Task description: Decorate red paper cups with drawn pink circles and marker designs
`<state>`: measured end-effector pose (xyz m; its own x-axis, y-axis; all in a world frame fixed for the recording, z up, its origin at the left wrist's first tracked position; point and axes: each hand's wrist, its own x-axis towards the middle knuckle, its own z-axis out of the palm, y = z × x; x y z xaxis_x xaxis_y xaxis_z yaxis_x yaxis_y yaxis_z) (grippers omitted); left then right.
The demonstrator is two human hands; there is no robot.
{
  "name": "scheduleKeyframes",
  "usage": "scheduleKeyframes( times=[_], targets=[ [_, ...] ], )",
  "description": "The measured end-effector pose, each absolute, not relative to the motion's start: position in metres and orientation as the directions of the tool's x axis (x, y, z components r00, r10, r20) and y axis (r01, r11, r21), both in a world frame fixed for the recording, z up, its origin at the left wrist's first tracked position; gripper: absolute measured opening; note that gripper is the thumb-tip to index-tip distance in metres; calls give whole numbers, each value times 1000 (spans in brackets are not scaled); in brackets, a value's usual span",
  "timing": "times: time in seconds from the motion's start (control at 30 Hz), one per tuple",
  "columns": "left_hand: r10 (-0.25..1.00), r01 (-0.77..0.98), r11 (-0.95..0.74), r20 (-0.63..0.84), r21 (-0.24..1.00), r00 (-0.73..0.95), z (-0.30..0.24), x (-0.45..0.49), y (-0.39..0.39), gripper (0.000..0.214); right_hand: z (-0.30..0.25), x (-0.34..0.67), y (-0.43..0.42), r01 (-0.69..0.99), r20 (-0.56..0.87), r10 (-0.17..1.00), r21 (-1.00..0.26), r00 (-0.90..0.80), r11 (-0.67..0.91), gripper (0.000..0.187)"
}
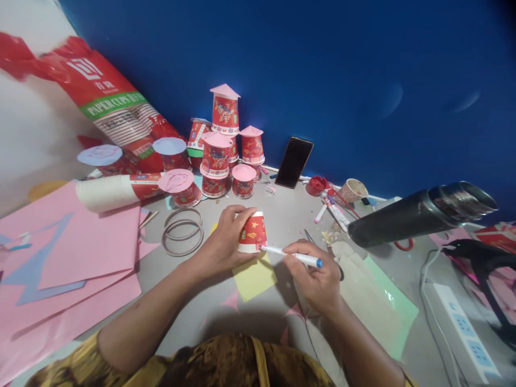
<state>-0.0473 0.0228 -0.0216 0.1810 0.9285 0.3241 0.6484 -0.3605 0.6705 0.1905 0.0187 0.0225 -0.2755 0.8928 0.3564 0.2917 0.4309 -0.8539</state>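
My left hand (226, 236) is closed around a red paper cup (252, 231) with a white rim and yellow stars, its wider end facing down. In my right hand (316, 277) is a white marker (294, 256) with a blue end, pinched between thumb and fingers. The marker's tip touches the lower right side of the cup, where a small pink patch shows. Below the cup lies a yellow paper square (256, 282). Part of the cup's left side is covered by my left fingers.
Stacked red cups with pink paper roofs (224, 110) stand against the blue wall, beside a leaning phone (295, 162). Metal rings (183, 232) and pink paper sheets (88, 247) lie left. On the right are a tilted black flask (403, 217) and a white power strip (463, 328).
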Motion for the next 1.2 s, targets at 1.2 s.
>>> scheduleKeyframes(
  times=[1.2],
  targets=[
    [907, 615, -420, 334, 668, 256, -16, -49, 22, 87, 25, 185, 27, 292, 554, 724, -672, -411, 680, 11]
  ],
)
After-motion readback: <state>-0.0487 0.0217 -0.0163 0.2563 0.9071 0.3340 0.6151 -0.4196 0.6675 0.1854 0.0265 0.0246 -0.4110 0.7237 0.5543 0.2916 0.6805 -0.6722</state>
